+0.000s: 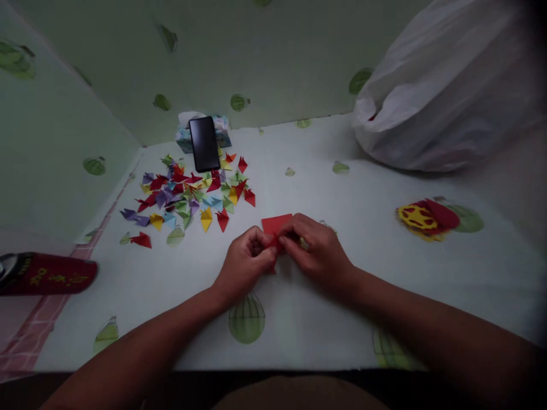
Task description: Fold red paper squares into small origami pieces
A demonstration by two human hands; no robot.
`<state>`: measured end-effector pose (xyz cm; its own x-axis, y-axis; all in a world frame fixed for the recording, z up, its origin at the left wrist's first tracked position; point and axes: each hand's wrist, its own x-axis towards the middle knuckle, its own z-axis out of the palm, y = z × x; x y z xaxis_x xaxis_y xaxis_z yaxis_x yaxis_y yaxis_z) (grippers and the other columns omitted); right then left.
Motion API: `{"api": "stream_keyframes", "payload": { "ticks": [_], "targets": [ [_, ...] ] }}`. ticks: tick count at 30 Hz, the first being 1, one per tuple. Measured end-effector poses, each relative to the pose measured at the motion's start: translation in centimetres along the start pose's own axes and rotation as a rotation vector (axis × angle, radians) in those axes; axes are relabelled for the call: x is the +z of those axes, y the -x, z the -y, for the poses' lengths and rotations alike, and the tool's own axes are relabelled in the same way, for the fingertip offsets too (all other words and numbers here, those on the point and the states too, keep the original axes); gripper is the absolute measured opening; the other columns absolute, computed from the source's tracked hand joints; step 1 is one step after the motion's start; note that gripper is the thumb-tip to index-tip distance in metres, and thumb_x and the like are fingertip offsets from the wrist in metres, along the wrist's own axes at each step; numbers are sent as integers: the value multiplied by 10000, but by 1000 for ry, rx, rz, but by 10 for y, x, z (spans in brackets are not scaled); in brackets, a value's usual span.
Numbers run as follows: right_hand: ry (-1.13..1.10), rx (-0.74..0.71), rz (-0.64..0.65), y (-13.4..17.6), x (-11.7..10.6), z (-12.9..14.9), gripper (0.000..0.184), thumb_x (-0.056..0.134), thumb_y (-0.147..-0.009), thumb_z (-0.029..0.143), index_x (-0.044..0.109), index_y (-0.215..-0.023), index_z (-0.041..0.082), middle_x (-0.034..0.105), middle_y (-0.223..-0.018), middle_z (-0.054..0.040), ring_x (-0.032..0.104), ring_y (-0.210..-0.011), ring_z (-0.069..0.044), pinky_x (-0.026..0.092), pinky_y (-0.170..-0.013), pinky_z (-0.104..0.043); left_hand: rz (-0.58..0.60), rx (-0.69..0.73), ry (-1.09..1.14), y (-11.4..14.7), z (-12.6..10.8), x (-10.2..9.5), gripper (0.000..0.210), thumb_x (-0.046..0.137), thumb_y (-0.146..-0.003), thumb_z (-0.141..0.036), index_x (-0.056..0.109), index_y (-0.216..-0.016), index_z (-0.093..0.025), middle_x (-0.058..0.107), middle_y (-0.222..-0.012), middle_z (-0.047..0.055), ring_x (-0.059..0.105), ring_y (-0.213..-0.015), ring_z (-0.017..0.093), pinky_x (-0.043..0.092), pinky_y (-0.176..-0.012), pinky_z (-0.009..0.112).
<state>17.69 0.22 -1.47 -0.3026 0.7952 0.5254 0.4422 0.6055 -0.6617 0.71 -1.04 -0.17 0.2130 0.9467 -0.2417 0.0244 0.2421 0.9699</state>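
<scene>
A small piece of folded red paper (274,245) is pinched between my two hands at the middle of the table. My left hand (250,256) grips it from the left with thumb and curled fingers. From the right, the fingertips of my right hand (318,250) press together on its other side. Just behind them lies a flat red sheet of paper (276,222), partly covered by my fingers. To the left, several folded paper cranes (183,202) in red, yellow, green, purple and blue are spread in a loose heap.
A black phone (204,143) leans on a tissue box (223,131) behind the cranes. At far left is a red can (55,274). A white plastic bag (444,102) bulges at the back right, with yellow and red paper cutouts (421,217) in front of it. Walls border the table (307,319).
</scene>
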Motion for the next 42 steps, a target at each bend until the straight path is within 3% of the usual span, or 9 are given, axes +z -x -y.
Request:
{"api": "stream_keyframes", "payload": {
  "ticks": [6,19,32,42],
  "targets": [
    [146,-104,27,3,3,-1,155,519,-897,93,543,-767,173,588,-720,-26,524,-648,-151,375,-592,-274,-42,21,-46,0,4,1,221,682,-743,-237,468,-710,-196,554,-554,-74,555,-481,84,439,-504,214],
    [183,-101,-16,3,4,-2,170,518,-874,79,541,-731,168,590,-673,-16,509,-593,-125,360,-566,-251,-60,47,-82,1,3,2,219,687,-754,-263,483,-711,-195,560,-590,-67,585,-487,98,461,-505,228],
    [294,-185,-72,2,4,0,191,510,-839,76,510,-686,190,557,-638,2,452,-578,-124,310,-551,-265,-48,44,-12,0,5,3,239,716,-761,-290,502,-725,-190,581,-576,-54,575,-494,97,489,-500,217],
    [294,-199,-90,1,3,1,213,500,-894,88,552,-715,190,558,-660,-9,492,-602,-134,367,-569,-265,-38,30,141,3,7,2,255,746,-780,-328,538,-790,-180,616,-764,-16,609,-700,120,609,-632,281]
  ]
}}
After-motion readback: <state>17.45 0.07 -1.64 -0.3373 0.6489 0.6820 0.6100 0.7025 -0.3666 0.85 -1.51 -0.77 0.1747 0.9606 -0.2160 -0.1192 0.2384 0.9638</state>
